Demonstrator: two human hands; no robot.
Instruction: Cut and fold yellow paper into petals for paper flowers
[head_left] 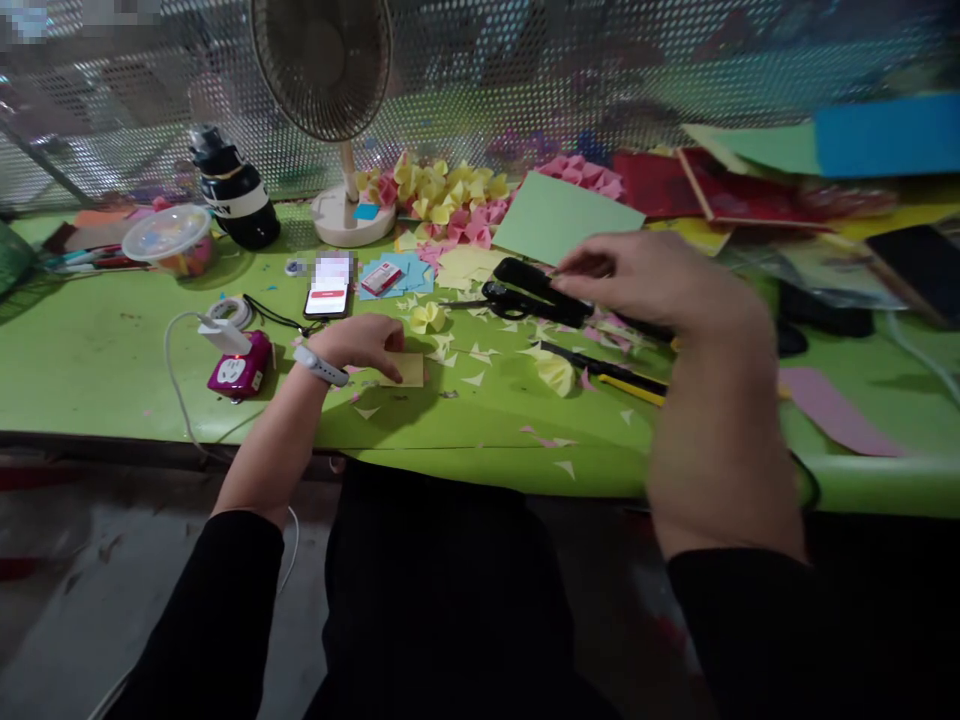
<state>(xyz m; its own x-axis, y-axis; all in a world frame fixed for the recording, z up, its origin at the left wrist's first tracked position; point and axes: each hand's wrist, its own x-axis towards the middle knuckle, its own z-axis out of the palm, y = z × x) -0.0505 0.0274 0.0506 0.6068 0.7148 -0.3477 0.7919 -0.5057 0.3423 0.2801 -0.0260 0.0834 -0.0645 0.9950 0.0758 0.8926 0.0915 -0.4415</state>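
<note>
My left hand (367, 345), with a white band at the wrist, has its thumb on a small yellow paper square (410, 370) at the green table. The other fingers of that hand are curled, partly hidden. Off to the right, my right hand (611, 275) has bent fingers closed at a black stapler (529, 280), its near end covered by the hand. Black-handled scissors (506, 300) lie beside the stapler. A folded yellow paper flower piece (427, 318) sits just beyond my left hand, and another folded yellow piece (555, 373) lies nearer the right forearm.
Pale paper scraps (474, 380) litter the green table (420, 430). Behind are a fan (352, 215), heaped paper flowers (450, 190) and a green sheet (562, 215). A phone (328, 285), pink power adapter (241, 368) with cable, and black bottle (236, 195) stand left; a utility knife (600, 368) lies right.
</note>
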